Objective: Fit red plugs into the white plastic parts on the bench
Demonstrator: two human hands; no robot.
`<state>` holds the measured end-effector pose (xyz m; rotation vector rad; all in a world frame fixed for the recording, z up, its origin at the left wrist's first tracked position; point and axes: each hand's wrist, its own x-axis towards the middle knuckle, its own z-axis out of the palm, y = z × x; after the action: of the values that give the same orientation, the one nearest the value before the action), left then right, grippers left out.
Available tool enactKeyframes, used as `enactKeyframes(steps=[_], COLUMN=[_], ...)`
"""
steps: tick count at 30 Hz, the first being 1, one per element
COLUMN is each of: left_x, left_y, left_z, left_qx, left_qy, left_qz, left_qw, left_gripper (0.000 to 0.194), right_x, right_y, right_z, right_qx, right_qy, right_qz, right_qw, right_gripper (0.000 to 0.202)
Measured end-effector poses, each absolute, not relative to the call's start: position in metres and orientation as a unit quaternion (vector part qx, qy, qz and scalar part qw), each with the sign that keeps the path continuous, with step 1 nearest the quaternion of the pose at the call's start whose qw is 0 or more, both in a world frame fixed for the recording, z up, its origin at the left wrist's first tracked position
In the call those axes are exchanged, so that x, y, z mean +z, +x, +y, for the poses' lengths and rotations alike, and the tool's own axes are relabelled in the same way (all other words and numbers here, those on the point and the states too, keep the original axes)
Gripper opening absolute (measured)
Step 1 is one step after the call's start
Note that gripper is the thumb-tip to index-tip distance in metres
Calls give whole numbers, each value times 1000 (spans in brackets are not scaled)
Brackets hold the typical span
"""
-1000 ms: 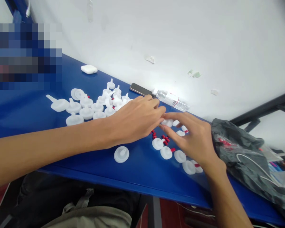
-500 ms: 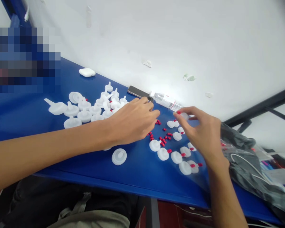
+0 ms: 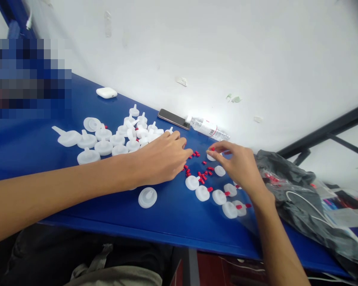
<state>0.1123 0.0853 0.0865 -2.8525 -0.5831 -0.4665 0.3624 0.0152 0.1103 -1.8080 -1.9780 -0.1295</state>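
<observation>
My left hand point(image 3: 164, 159) is curled palm-down beside the loose red caps point(image 3: 203, 177); its fingertips are mostly hidden, and what they hold, if anything, cannot be made out. Thumb and index finger of my right hand point(image 3: 234, 161) pinch a small red cap point(image 3: 213, 149) above a white nozzle piece. To the left lie many white nozzle pieces point(image 3: 104, 147) in a cluster. Nearer the front edge a single white piece point(image 3: 147, 197) lies with its nozzle up. Several white pieces with red tips point(image 3: 202, 193) spread below my right hand.
A phone point(image 3: 173, 119) and a plastic bottle point(image 3: 207, 126) lie along the wall. A white case point(image 3: 106, 93) is at the back left. Dark plastic bags point(image 3: 304, 202) and a cable cover the right end of the blue table point(image 3: 167, 222).
My right hand has moved left and slightly down, to the white pieces behind the red caps. My left hand remains beside the caps, slightly lower. The view has shifted a little.
</observation>
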Motion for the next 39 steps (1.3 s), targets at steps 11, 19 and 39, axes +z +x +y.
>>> enactKeyframes(steps=[11,19,39], left_x=[74,74,78], left_y=[114,113,115], left_z=[93,94,92], left_qx=[-143,-142,-129], left_qy=[-965,-967,-972], left_qz=[-190,-186,-189], left_qw=[112,104,59], left_gripper=[31,31,12], right_x=[96,103,105], right_y=[364,377,372], right_z=[24,18,18], right_qx=[-3,-14,45], right_qy=[-652,-699,-712], right_qz=[-727,-698,-697], right_qw=[218,153,74], right_gripper=[9,21,11])
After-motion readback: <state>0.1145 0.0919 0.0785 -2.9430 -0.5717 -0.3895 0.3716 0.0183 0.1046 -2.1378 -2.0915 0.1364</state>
